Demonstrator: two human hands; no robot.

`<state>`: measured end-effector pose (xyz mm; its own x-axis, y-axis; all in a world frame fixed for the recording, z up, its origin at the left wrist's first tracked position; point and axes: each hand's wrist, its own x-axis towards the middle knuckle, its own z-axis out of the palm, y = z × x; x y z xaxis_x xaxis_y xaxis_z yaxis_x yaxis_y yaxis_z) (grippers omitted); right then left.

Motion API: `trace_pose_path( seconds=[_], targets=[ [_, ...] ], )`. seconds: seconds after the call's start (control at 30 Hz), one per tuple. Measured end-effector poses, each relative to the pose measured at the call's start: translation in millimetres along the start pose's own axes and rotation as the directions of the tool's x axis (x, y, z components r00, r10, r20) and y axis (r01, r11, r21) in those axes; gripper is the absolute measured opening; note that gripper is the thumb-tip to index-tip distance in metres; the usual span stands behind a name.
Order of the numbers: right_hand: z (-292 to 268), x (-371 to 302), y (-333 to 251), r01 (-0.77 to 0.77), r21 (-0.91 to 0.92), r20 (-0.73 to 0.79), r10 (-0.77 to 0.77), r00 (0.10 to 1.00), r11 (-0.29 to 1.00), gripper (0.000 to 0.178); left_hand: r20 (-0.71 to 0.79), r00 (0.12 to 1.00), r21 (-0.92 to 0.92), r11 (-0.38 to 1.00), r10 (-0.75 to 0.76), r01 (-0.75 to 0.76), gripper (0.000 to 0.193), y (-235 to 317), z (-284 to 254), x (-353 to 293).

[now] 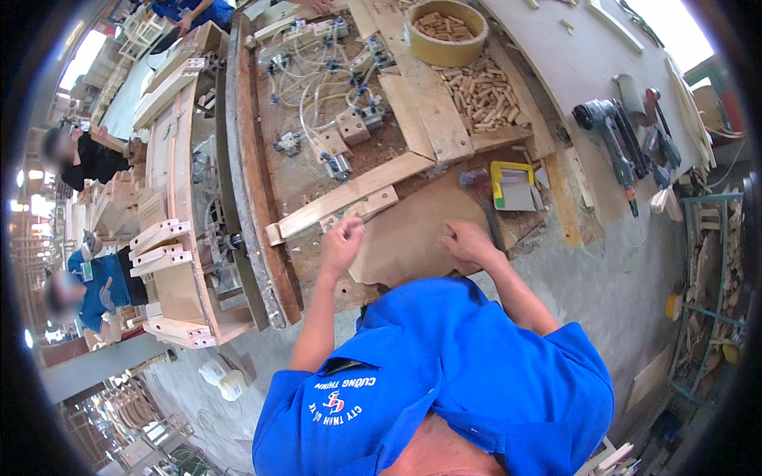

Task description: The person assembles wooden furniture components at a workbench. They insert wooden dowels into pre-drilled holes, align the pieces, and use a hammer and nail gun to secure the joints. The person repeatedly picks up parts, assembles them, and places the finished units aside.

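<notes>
My left hand (341, 247) is closed, fingertips pinched together beside the end of a short drilled wooden block (373, 204). What they hold, if anything, is too small to make out. My right hand (468, 242) hangs over the right part of a brown sheet (409, 238), thumb and fingers curled together; I cannot see whether something is in them. The sheet lies flat at the bench's near edge, between both hands. Behind the drilled block runs a longer pale wooden strip (353, 194), set slantwise across the bench.
Pneumatic cylinders (361, 123) with looping clear tubes fill the bench's far left. A round yellow tub (447, 40) holds wooden dowels; more dowels (480, 99) are heaped beside it. A yellow-rimmed box (513, 186) and a nail gun (607, 135) are at the right. Co-workers stand left.
</notes>
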<state>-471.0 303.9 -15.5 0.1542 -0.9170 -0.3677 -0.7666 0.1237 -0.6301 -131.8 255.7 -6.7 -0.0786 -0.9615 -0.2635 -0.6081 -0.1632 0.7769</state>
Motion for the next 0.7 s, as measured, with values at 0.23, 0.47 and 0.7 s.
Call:
trace_pose_path(
  seconds=[0.23, 0.47, 0.7],
  targets=[
    [-8.6, 18.1, -21.5, -0.083, -0.014, 0.076, 0.084, 0.994, 0.996, 0.051, -0.606, 0.792, 0.212, 0.975, 0.076, 0.068, 0.043, -16.1, -90.7, 158.1],
    [-1.8, 24.4, -6.2, -0.117, 0.011, 0.049, 0.116, 0.992, 0.993, 0.045, -0.487, 0.863, 0.448, 0.887, 0.138, 0.111, 0.025, -43.3, -121.1, 237.1],
    [-0.4, 38.6, -9.8, -0.170, 0.109, 0.074, 0.162, 0.984, 0.979, 0.035, -0.431, 0.867, 0.442, 0.896, 0.249, -0.038, 0.023, -52.2, -117.0, 227.0]
  ],
)
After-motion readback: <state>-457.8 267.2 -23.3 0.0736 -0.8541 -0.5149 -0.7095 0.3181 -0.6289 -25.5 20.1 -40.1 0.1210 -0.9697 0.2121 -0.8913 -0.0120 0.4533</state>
